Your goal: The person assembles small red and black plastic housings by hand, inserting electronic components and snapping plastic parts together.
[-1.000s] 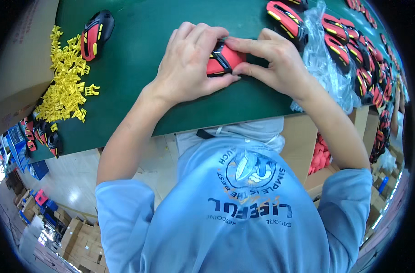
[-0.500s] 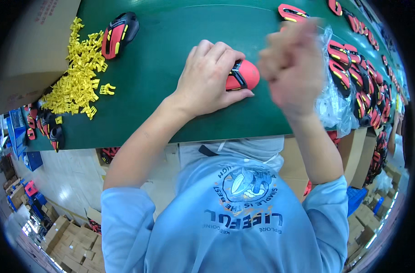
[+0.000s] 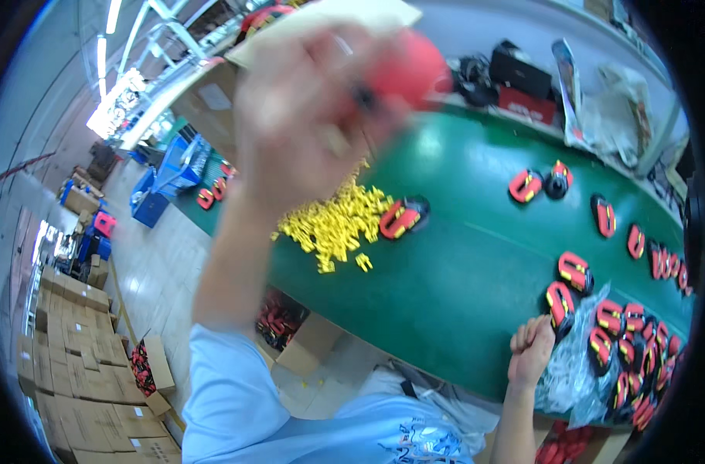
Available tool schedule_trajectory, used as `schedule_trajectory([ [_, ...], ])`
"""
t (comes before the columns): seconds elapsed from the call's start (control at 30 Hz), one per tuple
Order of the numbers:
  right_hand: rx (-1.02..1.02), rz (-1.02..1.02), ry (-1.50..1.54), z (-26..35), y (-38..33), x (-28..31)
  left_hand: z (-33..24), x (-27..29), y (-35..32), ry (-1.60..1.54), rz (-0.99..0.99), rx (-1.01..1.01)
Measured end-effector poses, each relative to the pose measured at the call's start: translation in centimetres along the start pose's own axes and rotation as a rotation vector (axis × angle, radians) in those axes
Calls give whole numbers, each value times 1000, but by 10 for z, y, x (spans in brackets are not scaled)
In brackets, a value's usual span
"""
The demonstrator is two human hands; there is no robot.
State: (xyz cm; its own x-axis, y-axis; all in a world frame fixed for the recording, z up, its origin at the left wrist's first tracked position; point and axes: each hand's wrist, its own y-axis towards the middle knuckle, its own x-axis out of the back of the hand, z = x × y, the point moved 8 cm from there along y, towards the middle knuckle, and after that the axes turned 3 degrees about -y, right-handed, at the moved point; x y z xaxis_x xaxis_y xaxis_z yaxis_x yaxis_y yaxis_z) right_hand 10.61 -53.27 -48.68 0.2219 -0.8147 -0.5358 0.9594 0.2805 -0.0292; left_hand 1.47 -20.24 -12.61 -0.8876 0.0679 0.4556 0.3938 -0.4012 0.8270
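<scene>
My left hand (image 3: 291, 116), smeared by motion, is raised high over the table. Its fingers are closed round a red-and-black rounded plastic part (image 3: 410, 69), whose red end sticks out to the right. My right hand (image 3: 532, 348) rests low by a clear plastic bag (image 3: 573, 379), its fingers curled closed. Just beyond its knuckles is another red-and-black oval part (image 3: 560, 301) with yellow pieces; whether the fingers touch it I cannot tell. Anything inside that fist is hidden. A heap of small yellow plastic clips (image 3: 337, 224) lies left of centre, beside one more oval part (image 3: 403, 218).
Many finished-looking oval parts (image 3: 631, 348) crowd the right end of the green table (image 3: 453, 294). A shelf (image 3: 476, 31) with a dark box (image 3: 521, 71) runs behind. Blue bins (image 3: 178, 166) stand left, and stacked cardboard boxes (image 3: 82, 371) fill the floor there.
My left hand has lifted off the table with the red-and-black part, up and to the left. The right hand has come lower beside the bag. The head view has swung upward and tilted.
</scene>
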Motion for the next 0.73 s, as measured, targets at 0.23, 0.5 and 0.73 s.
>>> schedule_trajectory([
  [0.23, 26, -40, -77, -14, -4, 21, 273, -37, 56, 459, 372, 533],
  [0.5, -26, 137, -143, -7, 13, -23, 493, 43, -70, 595, 877, 1084],
  [0.73, -25, -46, -199, -19, 0, 23, 382, -88, -27, 709, 650, 764],
])
